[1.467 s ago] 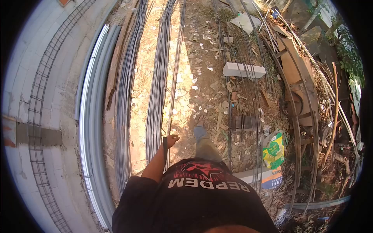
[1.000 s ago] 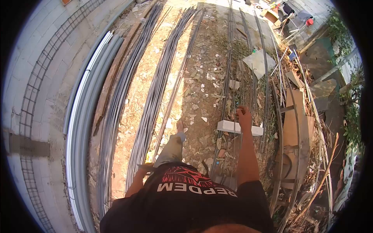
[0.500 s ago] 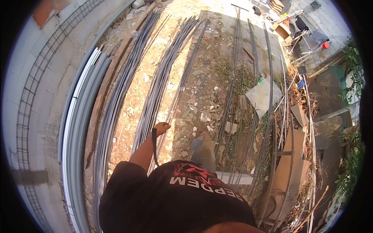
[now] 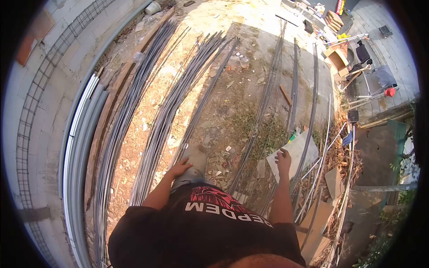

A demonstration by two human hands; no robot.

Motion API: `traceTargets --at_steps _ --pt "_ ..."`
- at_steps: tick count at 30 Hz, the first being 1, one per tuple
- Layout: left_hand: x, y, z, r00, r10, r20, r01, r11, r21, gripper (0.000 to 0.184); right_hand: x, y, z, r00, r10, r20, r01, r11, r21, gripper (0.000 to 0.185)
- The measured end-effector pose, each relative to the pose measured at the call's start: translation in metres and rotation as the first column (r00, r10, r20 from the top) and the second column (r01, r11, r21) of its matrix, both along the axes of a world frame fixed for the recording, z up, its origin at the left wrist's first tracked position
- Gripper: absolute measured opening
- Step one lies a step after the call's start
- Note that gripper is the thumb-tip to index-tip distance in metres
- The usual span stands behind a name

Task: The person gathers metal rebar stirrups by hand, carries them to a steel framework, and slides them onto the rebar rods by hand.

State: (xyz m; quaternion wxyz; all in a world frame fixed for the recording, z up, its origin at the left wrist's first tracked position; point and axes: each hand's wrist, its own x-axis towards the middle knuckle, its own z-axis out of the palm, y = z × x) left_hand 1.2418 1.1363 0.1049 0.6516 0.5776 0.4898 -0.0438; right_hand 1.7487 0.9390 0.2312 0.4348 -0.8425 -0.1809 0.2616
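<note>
**While steel rods [image 4: 165, 112] line the ground [image 4: 214, 120], both hands hang open**

As the left hand's [image 4: 181, 168] fingers spread by the trouser leg [image 4: 195, 156] (touching or not, hard to say), rods lie just to its left. Over right, the right hand [image 4: 283, 161], loosely bent, sits in front of a pale sheet [image 4: 296, 146]. Clutter there: wooden strip [image 4: 286, 95] between rods, cardboard [image 4: 334, 182] beyond.

Left of the plank [image 4: 119, 85] lie pipes [image 4: 80, 147] and, farther out, a mesh cage [image 4: 29, 95], while to its right come one rod bundle [image 4: 128, 107], a second rod bundle [image 4: 172, 109], a sheet [image 4: 292, 151] among further rods [image 4: 263, 107], and, farther right, a cardboard box [image 4: 336, 62].
</note>
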Motion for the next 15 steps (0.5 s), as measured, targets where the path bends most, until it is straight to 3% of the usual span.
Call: traceTargets --at_steps 1,3,5,7,9,10,11,12,14,15 --pt "0.016 0.026 -0.015 0.999 -0.020 0.048 0.021 0.999 -0.030 0.092 0.046 0.049 0.016 0.994 0.066 0.086 -0.067 0.998 0.015 0.040" --pt "0.062 0.064 -0.004 0.973 -0.215 -0.084 0.218 0.976 0.030 0.091 0.135 0.134 0.034 0.986 0.088 0.138 -0.095 0.995 0.042 0.037" --pt "0.109 0.114 -0.008 0.991 -0.119 -0.060 0.118 0.993 -0.019 0.092 0.175 0.202 0.047 0.996 0.018 0.083 -0.030 0.988 0.149 0.036" --pt "0.162 0.186 -0.007 0.985 -0.119 -0.121 0.111 0.991 -0.076 0.093 0.196 0.240 0.002 0.999 -0.043 -0.005 0.043 0.991 0.130 0.032" --pt "0.236 0.255 0.045 0.985 -0.173 -0.009 0.170 0.977 -0.127 0.092 0.199 0.246 -0.020 0.985 -0.093 -0.145 0.093 0.996 -0.006 0.033" --pt "0.246 0.289 -0.047 0.935 -0.339 -0.108 0.318 0.932 -0.174 0.085 0.198 0.234 -0.038 0.971 -0.072 -0.229 0.048 0.993 -0.107 0.037" --pt "0.279 0.324 -0.019 0.913 -0.388 -0.124 0.378 0.921 -0.096 0.083 0.198 0.222 -0.057 0.949 -0.050 -0.311 -0.015 0.979 -0.205 0.040" --pt "0.307 0.360 0.007 0.886 -0.436 -0.160 0.439 0.898 -0.020 0.081 0.183 0.227 -0.039 0.914 -0.024 -0.405 -0.125 0.933 -0.337 0.041" --pt "0.358 0.414 -0.019 0.845 -0.489 -0.215 0.520 0.846 0.121 0.074 0.185 0.243 -0.042 0.859 -0.040 -0.510 -0.221 0.870 -0.440 0.039" --pt "0.388 0.449 -0.014 0.835 -0.509 -0.206 0.537 0.837 0.107 0.072 0.197 0.256 -0.045 0.841 -0.087 -0.533 -0.208 0.858 -0.469 0.038"
